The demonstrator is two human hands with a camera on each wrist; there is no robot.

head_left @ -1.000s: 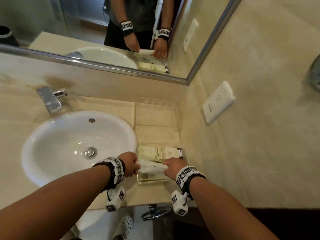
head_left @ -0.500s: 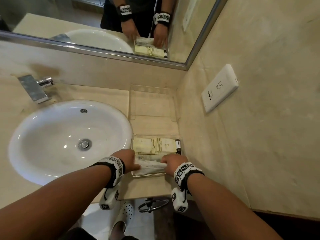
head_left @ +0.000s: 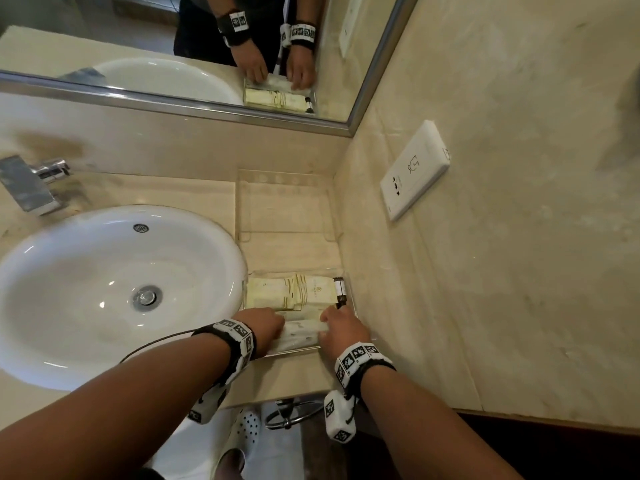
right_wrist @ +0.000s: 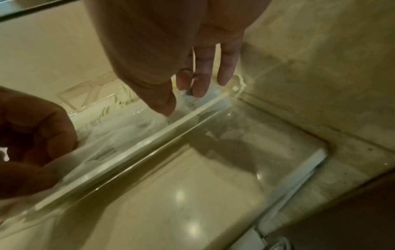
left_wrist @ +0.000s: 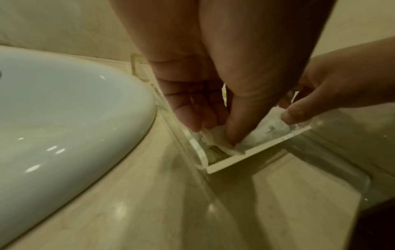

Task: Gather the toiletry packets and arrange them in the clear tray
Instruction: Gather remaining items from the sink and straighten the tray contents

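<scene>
Both hands are down in the near end of the clear tray (head_left: pixel 349 295). The left hand (head_left: pixel 264 328) pinches the left end of a white plastic packet (head_left: pixel 302 332) between thumb and fingertips, and the right hand (head_left: pixel 341 330) has its thumb pressed on the right end with the fingers reaching down beside it, so the packet is held at both ends and lies against the tray's front wall. Behind it, cream paper packets (head_left: pixel 291 293) lie flat across the far part of the tray, with a small dark-capped bottle (head_left: pixel 339 292) at the right end.

As a judgement, the task is near its end: no loose packets show on the tabletop (head_left: pixel 287 256), and only settling this white one appears left.

Room is tight. The tray sits between the sink (head_left: pixel 114 292) rim on the left and the side wall on the right, close to the tabletop's front edge. A second clear stand (head_left: pixel 282 206) sits further back, apart from the tray.
</scene>
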